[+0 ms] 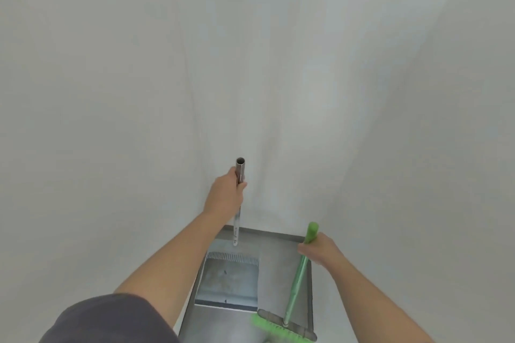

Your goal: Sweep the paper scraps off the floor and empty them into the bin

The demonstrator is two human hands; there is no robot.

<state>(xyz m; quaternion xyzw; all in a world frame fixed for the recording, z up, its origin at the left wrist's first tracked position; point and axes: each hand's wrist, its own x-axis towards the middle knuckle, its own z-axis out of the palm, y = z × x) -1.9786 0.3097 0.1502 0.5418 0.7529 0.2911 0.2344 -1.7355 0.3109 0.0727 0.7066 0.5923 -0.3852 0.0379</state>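
Two hands show: a left hand [225, 195] at centre, a right hand [320, 250] lower right. One dustpan [227, 284], one green broom [294, 287] and one dark sleeve [111, 320] along the bottom.

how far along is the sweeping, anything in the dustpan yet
Done: unclear. The dustpan looks empty but for dark specks, and no scraps show on the visible floor. In hand: left hand grips the dustpan's metal handle, right hand grips the green broom. Left: no bin is in view, so whether emptying has happened cannot be told.
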